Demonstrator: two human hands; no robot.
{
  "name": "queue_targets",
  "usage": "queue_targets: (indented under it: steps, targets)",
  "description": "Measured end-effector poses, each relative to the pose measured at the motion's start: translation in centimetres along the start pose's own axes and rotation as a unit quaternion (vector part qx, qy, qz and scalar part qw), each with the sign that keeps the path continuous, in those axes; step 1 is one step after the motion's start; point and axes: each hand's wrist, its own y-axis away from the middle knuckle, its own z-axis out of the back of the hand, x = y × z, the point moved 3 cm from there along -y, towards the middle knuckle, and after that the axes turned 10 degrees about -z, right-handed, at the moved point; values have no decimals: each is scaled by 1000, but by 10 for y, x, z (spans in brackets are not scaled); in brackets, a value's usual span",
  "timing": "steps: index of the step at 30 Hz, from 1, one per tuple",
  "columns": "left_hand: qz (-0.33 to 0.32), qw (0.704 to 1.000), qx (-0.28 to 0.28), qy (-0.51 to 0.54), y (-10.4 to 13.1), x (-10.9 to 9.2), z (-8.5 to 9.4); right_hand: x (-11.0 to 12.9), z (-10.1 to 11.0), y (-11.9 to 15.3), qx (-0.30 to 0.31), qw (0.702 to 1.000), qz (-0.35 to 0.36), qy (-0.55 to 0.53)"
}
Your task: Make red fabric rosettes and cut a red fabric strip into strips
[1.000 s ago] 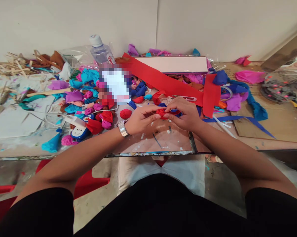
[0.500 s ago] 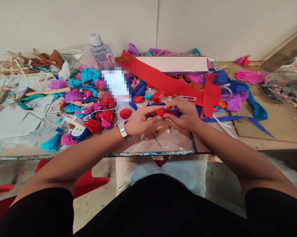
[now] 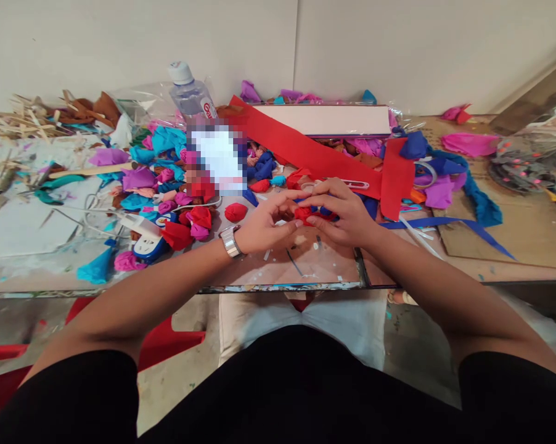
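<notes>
Between my two hands, just above the table, is a small red crepe-paper rose (image 3: 303,213). My left hand (image 3: 271,223), with a metal watch (image 3: 230,241) on its wrist, pinches the rose from the left with thumb and fingers. From the right, my right hand (image 3: 345,214) grips the rose and a trailing red strip, its fingers curled over the top. Part of the rose is hidden by the fingers. A red paper bud (image 3: 236,213) lies left of my left hand. Behind the hands stretches a long red crepe-paper strip (image 3: 301,145).
A water bottle (image 3: 191,95) stands at the back beside a blurred-out bright patch (image 3: 217,157). Crumpled paper flowers (image 3: 139,179) and a blue-white power strip (image 3: 149,245) lie to the left. A white box (image 3: 324,119), a tape roll (image 3: 426,174) and cardboard (image 3: 504,234) are farther right.
My right fingers have shifted left over the rose and cover more of it. My left fingers have curled slightly around it. Everything else lies as before.
</notes>
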Motion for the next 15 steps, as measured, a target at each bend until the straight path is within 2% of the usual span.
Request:
queue_targets:
  steps: [9, 15]
  targets:
    - [-4, 1000, 9, 0, 4, 10, 6, 2, 4, -3, -8, 1000, -17, -10]
    - [6, 999, -35, -15, 1, 1, 4, 2, 3, -3, 14, 1000, -3, -7]
